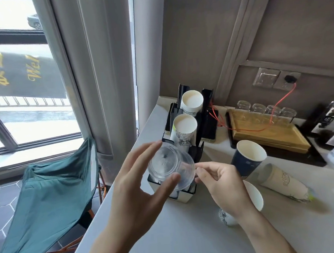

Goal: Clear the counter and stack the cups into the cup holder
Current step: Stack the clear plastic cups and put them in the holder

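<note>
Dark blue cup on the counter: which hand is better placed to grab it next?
Right. The right hand is beside the dark blue cup, pinching only the clear cup's rim; the left hand supports that cup, farther away.

Bright window corner beside a taupe wall

Daylight floods the window [28,121]; a teal folding chair [47,195] stands on grey hexagon-tiled floor [1,215], near a grey curtain [106,71].

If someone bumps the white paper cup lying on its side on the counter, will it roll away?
Probably. The tipped paper cup lies on its round side on the smooth counter, so a nudge would likely roll it. It tapers, so it would probably curve rather than go straight. It looks empty, so likely light and easily squashed.
</note>
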